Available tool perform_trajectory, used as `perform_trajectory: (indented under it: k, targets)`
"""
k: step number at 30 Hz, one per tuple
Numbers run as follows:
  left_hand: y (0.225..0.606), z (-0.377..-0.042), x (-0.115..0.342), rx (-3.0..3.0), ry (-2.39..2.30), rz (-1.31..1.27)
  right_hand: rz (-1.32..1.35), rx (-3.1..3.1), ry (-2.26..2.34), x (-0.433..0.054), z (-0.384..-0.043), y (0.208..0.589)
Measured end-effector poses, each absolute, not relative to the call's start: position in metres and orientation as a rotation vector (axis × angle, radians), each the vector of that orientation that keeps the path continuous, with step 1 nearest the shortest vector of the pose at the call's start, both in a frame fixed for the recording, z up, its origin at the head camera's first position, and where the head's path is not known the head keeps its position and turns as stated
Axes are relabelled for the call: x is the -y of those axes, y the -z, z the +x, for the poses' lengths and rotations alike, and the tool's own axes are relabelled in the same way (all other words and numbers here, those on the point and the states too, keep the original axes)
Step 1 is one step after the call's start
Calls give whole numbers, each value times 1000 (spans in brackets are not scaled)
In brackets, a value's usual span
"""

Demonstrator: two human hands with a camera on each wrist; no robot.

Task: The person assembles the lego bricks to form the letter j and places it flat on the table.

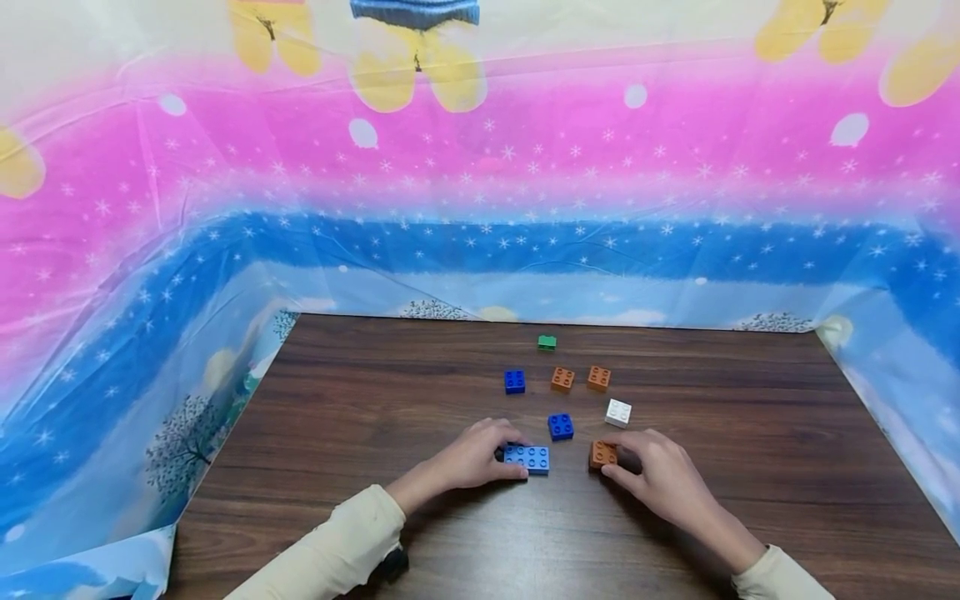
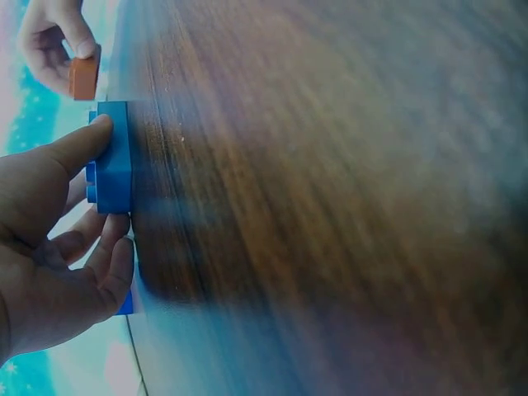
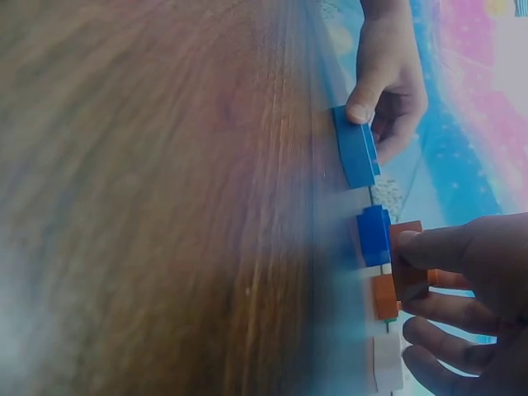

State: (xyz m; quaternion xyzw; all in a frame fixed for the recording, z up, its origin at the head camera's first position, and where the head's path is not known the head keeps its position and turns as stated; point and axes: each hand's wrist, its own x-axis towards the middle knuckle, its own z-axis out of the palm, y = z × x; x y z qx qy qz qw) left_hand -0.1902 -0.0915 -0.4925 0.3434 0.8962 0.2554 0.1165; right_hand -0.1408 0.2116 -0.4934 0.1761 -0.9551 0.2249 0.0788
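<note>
My left hand (image 1: 480, 457) pinches a light blue eight-stud toy brick (image 1: 534, 460) on the table, studs up. In the left wrist view the thumb presses the near long side of that brick (image 2: 115, 165), with fingers behind it. To the right, my right hand (image 1: 663, 479) grips a square orange-brown brick (image 1: 602, 455) between thumb and fingers; the right wrist view shows the thumb on the face of this brick (image 3: 410, 280). The two held bricks are apart. Between and just beyond them lies a dark blue brick (image 1: 560, 427). A white brick (image 1: 618, 413) sits beyond my right hand.
Farther back on the brown wooden table (image 1: 360, 375) are another dark blue brick (image 1: 514, 382), two orange bricks, one left (image 1: 562, 379) and one right (image 1: 598, 378), and a small green brick (image 1: 547, 342). A patterned cloth (image 1: 480, 192) hangs around the table's back and sides.
</note>
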Motion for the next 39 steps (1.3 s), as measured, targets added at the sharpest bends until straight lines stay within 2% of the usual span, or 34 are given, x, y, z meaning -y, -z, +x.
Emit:
perform_trajectory:
  k: [39]
  targets:
    - [492, -191, 92, -2611, -753, 1015, 728, 2827, -731, -156, -151, 495]
